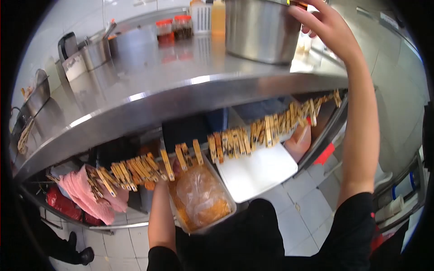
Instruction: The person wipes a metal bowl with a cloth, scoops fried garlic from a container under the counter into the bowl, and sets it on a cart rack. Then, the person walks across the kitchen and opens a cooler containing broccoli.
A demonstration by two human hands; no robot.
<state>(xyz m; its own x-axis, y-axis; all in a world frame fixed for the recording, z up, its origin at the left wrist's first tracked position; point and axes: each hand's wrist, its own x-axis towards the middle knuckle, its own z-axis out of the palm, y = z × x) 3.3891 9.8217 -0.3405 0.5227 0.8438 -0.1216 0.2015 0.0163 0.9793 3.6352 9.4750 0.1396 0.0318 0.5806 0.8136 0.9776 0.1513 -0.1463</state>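
Steel pot point(260, 34): right hand point(333, 29) loosely spread beside its rim, apparently reaching; lifting would require closure. Left hand hidden behind clothespins point(135, 171) below; state undeterminable.

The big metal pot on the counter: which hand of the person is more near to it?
Right. The right hand is beside the pot, at its upper right; the left forearm is below the counter edge, its hand hidden behind wooden clips.
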